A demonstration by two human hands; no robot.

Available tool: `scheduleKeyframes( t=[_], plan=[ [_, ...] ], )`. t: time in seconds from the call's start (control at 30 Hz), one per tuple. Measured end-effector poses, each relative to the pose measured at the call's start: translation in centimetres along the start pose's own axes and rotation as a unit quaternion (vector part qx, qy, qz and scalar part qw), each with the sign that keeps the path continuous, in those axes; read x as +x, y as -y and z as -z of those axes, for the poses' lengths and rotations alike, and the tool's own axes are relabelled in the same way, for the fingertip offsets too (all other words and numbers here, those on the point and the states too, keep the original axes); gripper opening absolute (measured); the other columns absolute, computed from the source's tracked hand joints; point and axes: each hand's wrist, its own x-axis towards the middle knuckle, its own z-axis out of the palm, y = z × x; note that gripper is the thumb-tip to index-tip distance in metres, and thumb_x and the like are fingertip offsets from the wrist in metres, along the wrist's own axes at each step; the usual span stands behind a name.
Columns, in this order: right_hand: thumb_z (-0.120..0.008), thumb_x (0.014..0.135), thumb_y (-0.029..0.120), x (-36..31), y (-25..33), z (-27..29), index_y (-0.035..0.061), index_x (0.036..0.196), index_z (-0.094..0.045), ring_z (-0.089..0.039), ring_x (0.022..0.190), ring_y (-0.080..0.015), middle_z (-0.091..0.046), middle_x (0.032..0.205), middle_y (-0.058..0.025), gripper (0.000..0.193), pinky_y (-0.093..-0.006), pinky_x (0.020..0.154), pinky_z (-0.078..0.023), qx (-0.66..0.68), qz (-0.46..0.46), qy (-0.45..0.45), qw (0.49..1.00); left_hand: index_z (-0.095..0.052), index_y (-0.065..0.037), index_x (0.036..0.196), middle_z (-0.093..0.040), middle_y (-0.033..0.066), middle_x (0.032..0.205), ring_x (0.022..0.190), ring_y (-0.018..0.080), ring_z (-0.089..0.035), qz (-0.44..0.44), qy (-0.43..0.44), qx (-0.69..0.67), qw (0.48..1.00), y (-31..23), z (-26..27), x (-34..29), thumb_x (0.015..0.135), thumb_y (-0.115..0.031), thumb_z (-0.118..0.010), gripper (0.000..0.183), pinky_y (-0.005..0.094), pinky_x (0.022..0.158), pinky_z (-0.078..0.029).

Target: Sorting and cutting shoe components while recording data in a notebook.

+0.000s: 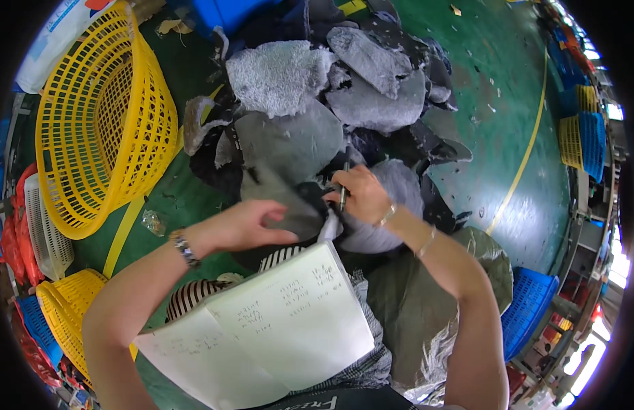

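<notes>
My right hand [363,195] grips a pen [344,179], held upright between thumb and fingers over a heap of cut fabric pieces. My left hand [252,225] has its thumb and fingers apart with nothing between them, just above a dark grey fabric piece [282,205] that is smeared by motion. On my lap lies an open notebook [296,342] with handwriting on its white pages. Farther off in the heap are a fluffy light grey piece [279,75] and a smooth grey piece [293,140].
A large yellow basket [149,130] leans at the left, with a smaller yellow basket [74,301] nearer. To my right lie a greenish plastic sack [412,294] and a blue basket [530,307]. Shelves line the right side. Yellow lines mark the green floor [501,68].
</notes>
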Motion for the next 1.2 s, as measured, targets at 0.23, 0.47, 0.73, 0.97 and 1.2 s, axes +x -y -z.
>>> scheduleKeyframes(
  t=[0.23, 0.47, 0.73, 0.97, 1.2],
  plan=[
    [-0.066, 0.084, 0.011, 4.7, 11.1, 5.4, 0.0039, 0.082, -0.056, -0.043, 0.065, -0.0033, -0.051, 0.071, 0.0067, 0.012, -0.0183, 0.057, -0.036, 0.494, -0.1, -0.365, 0.783, -0.057, 0.003, 0.091, -0.06, 0.0189, 0.09, 0.082, 0.0274, -0.06, -0.313, -0.324, 0.128, 0.884, -6.9, -0.1, -0.6, 0.068, -0.032, -0.078, 0.046, 0.0346, 0.072, -0.047],
    [-0.07, 0.078, 0.025, 2.9, 0.8, -3.6, 0.0016, 0.076, -0.056, -0.059, 0.061, -0.0315, -0.056, 0.064, -0.0201, 0.027, -0.0373, 0.055, -0.044, 0.026, -0.249, -0.235, 0.939, -0.054, 0.0, 0.082, -0.055, 0.0021, 0.062, 0.047, 0.0094, -0.054, 0.033, -0.159, -0.084, 0.983, -1.5, 4.6, 0.1, 0.076, -0.02, -0.074, 0.028, 0.023, 0.043, -0.039],
    [-0.067, 0.08, 0.024, 0.1, 2.6, -3.3, 0.0012, 0.091, -0.058, -0.059, 0.074, -0.0359, -0.061, 0.078, -0.0194, 0.027, -0.04, 0.065, -0.047, 0.032, -0.262, -0.232, 0.936, -0.042, 0.011, 0.118, -0.051, 0.0256, 0.116, 0.108, 0.0309, -0.052, 0.092, -0.491, -0.079, 0.863, 8.2, 9.3, 4.8, 0.064, -0.043, -0.079, 0.085, 0.0355, 0.09, -0.043],
    [-0.072, 0.076, 0.025, 11.5, -0.4, -5.0, -0.0004, 0.093, -0.056, -0.06, 0.077, -0.0309, -0.062, 0.085, -0.0177, 0.034, -0.0365, 0.07, -0.047, -0.006, -0.24, -0.216, 0.947, -0.056, 0.006, 0.11, -0.065, 0.0078, 0.089, 0.079, 0.0131, -0.06, 0.01, -0.419, -0.316, 0.851, 8.7, 8.3, 6.0, 0.067, -0.012, -0.078, 0.051, 0.0269, 0.077, -0.047],
    [-0.071, 0.078, 0.019, 2.4, 3.0, -2.1, -0.0017, 0.082, -0.059, -0.06, 0.069, -0.0137, -0.064, 0.075, -0.0106, 0.025, -0.0277, 0.063, -0.047, 0.154, -0.302, -0.064, 0.939, -0.057, 0.001, 0.111, -0.062, 0.0013, 0.093, 0.079, 0.007, -0.056, -0.126, -0.338, -0.352, 0.864, 8.4, 5.9, 0.4, 0.071, -0.002, -0.073, 0.043, 0.0227, 0.072, -0.047]
  ],
)
